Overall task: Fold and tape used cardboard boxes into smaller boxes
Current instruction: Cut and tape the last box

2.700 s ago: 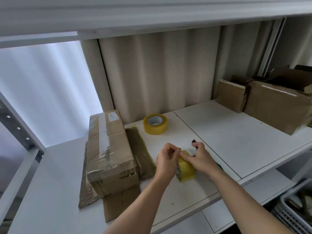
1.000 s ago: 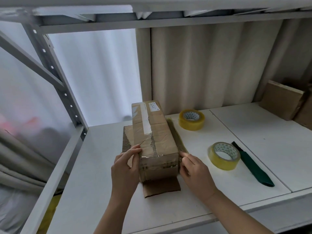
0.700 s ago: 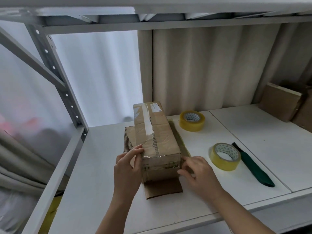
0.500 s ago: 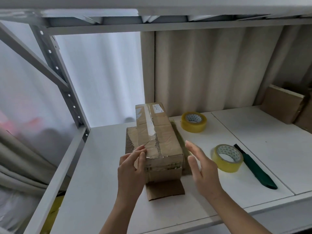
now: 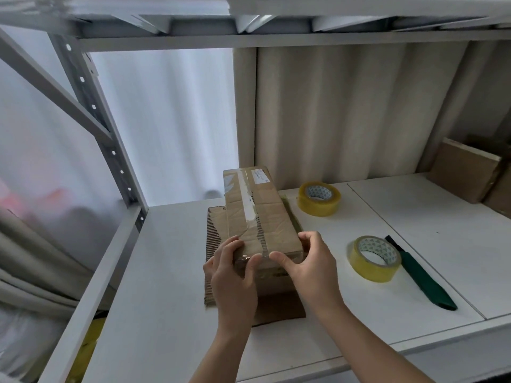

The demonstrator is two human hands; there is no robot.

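The near end of a long cardboard box [image 5: 260,214] is grasped by both hands: the left hand [image 5: 235,275] is wrapped around its near left corner, with the thumb laid on the front face and the fingers curled over the top edge, and the right hand [image 5: 309,266] is closed on the near right corner, with the thumb pressed along the front top edge and the fingers hooked over the right side. The box is seen resting on a flat sheet of cardboard [image 5: 279,308], whose corrugated edge is exposed on the left and whose near part juts out between the forearms. All of this is carried by a white shelf board [image 5: 166,313] of a metal rack. Just right of the right hand, a yellow tape roll [image 5: 373,258] is laid flat on the shelf, and a green-handled cutter [image 5: 420,280] is placed close beside it, pointed away from the viewer. The top of the box is crossed lengthwise by a strip of clear tape, and a white label is stuck near its far end. Farther back, near the right side of the box, a second tape roll [image 5: 318,199] is laid flat. At the far right, other cardboard boxes [image 5: 467,172] are stood against the corrugated back wall [image 5: 345,111].
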